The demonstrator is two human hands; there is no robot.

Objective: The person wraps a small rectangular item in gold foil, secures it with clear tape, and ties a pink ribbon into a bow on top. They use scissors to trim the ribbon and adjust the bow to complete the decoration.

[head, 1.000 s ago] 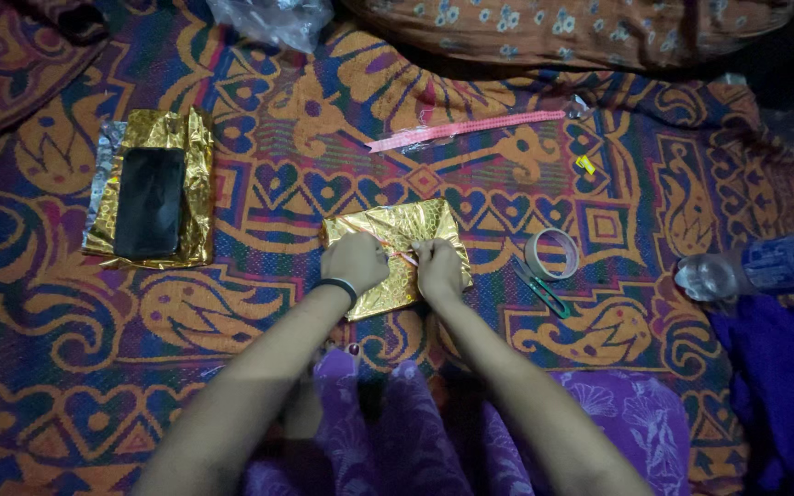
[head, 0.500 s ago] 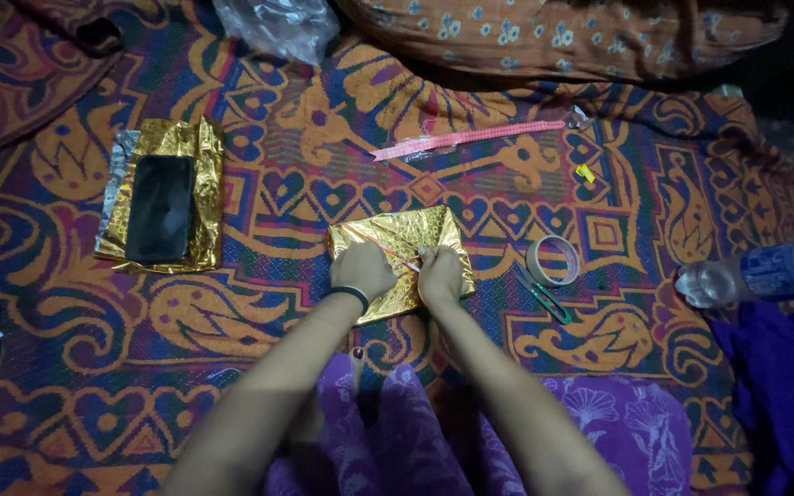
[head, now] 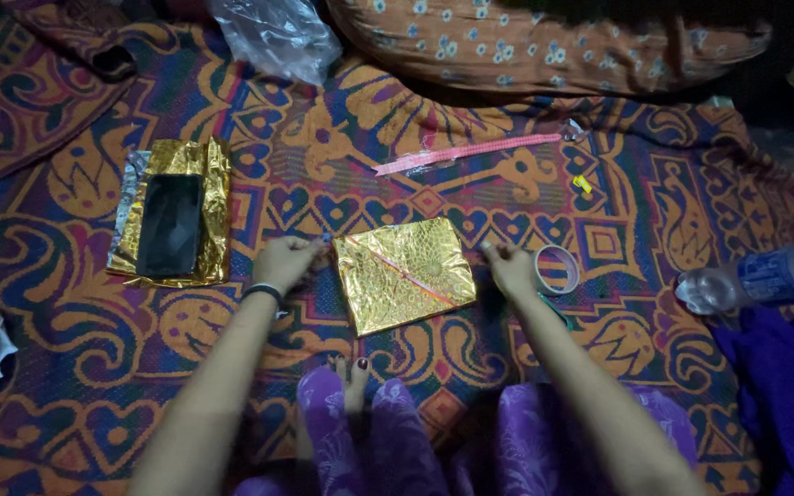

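Note:
A flat packet wrapped in gold foil paper [head: 404,274] lies on the patterned cloth in front of me. My left hand [head: 285,261] rests just left of it, fingers loosely curled, with a dark band on the wrist. My right hand [head: 510,268] sits just right of the packet, beside a roll of clear tape [head: 556,269]. Neither hand holds the packet. I cannot tell whether a bit of tape is pinched in the fingers.
Folded gold foil sheets [head: 206,176] with a black phone [head: 169,225] on top lie at the left. A pink ruler [head: 466,153] lies beyond the packet. A plastic bottle [head: 757,278] lies at right, a clear plastic bag [head: 273,37] at the back.
Both hands were pressing on the gold packet's near edge; now they have drawn apart to its left and right sides, and the packet lies uncovered.

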